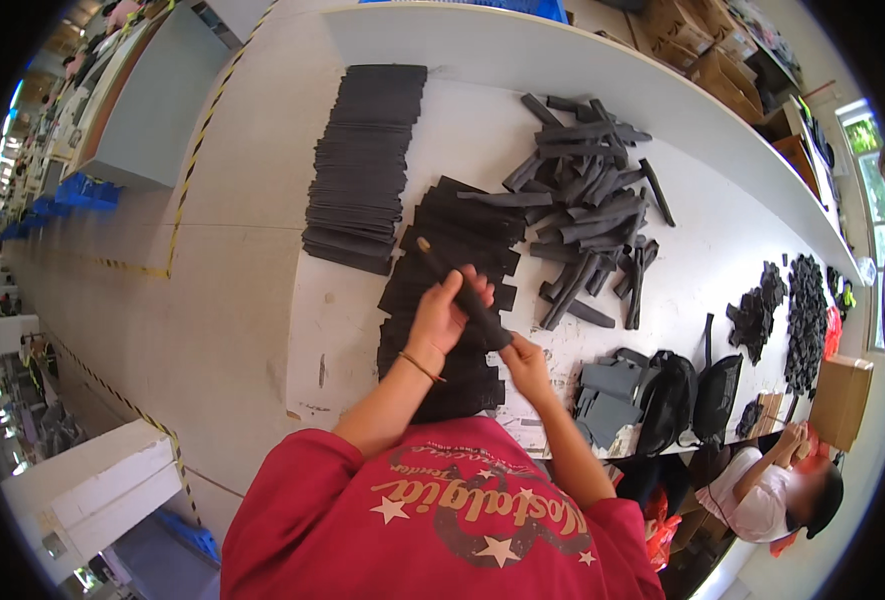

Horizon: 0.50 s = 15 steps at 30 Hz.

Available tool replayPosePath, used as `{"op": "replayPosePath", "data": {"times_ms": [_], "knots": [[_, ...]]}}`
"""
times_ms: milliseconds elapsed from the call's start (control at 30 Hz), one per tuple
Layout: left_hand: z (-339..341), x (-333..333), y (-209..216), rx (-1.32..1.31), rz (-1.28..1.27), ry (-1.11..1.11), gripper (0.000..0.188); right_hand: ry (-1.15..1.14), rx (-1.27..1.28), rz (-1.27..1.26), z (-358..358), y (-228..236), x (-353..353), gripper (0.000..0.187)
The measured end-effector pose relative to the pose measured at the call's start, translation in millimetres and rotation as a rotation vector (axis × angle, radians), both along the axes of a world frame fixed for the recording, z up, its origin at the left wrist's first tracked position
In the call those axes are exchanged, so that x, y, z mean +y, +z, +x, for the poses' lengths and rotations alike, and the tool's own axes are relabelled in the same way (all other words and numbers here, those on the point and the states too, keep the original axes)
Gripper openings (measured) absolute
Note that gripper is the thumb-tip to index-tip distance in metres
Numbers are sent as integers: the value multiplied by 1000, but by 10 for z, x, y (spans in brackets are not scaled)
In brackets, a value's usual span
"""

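Observation:
My left hand (444,312) is closed around a black fabric tube (484,318), held slantwise in front of me. From the tube's upper end sticks out a thin rod with a tan tip (423,244). My right hand (526,364) pinches the tube's lower end. Under both hands lies a long overlapping row of black fabric pieces (452,230). To its left runs a neat row of flat dark grey strips (362,150). A loose heap of dark grey rolled tubes (592,190) lies to the right, with one tube touching the black row.
All this rests on a white table (482,120) with a raised board (602,50) along its far side. Rightward are grey flat pieces (607,395), black bags (672,400) and small dark piles (757,310). A co-worker (772,490) sits at the far right beside a cardboard box (842,400).

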<state>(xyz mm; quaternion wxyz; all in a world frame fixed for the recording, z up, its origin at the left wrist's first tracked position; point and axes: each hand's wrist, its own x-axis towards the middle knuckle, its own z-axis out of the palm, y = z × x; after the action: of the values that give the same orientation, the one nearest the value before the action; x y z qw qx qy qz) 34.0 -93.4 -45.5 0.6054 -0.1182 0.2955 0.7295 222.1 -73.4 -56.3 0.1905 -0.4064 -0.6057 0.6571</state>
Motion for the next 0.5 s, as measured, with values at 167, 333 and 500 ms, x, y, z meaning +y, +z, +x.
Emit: {"op": "replayPosePath", "data": {"times_ms": [167,333,500], "knots": [[108,72,30,16,-64,155,25,-212,-118,314,-389,173,-318,18],[-91,169,158,138,-206,189,23,-56,-312,176,-124,270,-554,19],[-274,185,40,244,-294,124,28,63,-342,53,330,466,-753,22]]}}
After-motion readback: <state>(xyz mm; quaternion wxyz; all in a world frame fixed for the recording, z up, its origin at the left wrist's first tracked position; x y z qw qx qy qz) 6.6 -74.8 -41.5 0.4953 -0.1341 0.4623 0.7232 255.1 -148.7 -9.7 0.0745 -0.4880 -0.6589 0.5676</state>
